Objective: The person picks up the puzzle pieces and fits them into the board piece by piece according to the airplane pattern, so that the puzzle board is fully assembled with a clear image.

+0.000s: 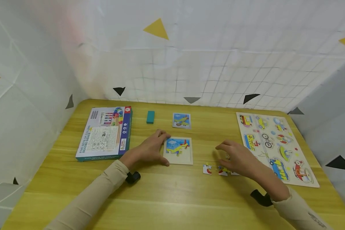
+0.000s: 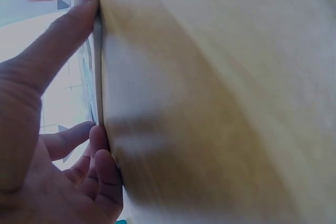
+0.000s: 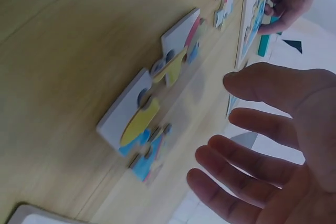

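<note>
The airplane jigsaw tray (image 1: 173,160) is held, presumably for steadiness, by the left hand (image 1: 151,149), grip spread along its edge; the right hand (image 1: 240,158), grip parted and empty, is poised near jigsaw pieces (image 3: 126,104).

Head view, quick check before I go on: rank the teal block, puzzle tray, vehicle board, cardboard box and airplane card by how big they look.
Largest to smallest:
1. Vehicle board
2. Cardboard box
3. Puzzle tray
4. Airplane card
5. Teal block

A square wooden puzzle (image 1: 186,158) lies flat on the desk (image 1: 161,198), partly filled with blue sky and a yellow plane; loose multicoloured pieces (image 1: 207,170) lie apart to its right.
</note>
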`<state>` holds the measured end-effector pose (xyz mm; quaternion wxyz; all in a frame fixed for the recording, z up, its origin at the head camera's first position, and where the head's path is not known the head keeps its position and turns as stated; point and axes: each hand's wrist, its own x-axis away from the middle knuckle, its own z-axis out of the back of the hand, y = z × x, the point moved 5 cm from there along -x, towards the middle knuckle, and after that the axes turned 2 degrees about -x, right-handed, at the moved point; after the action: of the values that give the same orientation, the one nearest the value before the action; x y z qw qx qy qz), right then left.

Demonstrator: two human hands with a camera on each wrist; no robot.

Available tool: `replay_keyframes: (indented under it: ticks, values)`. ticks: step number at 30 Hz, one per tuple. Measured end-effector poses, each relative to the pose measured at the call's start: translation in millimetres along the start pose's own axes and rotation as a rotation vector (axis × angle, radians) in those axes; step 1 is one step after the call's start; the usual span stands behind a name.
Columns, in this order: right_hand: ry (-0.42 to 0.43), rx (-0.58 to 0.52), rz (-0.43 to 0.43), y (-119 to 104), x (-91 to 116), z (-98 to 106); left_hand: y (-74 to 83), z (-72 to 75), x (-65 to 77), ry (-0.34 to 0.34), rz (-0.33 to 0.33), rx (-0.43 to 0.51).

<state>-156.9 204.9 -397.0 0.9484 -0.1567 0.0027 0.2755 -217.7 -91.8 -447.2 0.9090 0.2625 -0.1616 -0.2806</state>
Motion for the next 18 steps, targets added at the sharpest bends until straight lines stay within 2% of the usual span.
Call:
replay_keyframes:
  ticks: [7,18]
  values:
    - [-0.056,-0.002,-0.050,12.3,8.5,1.9,1.3,0.2,-0.7,0.000,0.003,0.005]
    - [-0.077,0.011,-0.062,24.7,11.0,1.0,2.4,2.0,1.4,-0.007,0.003,0.010]
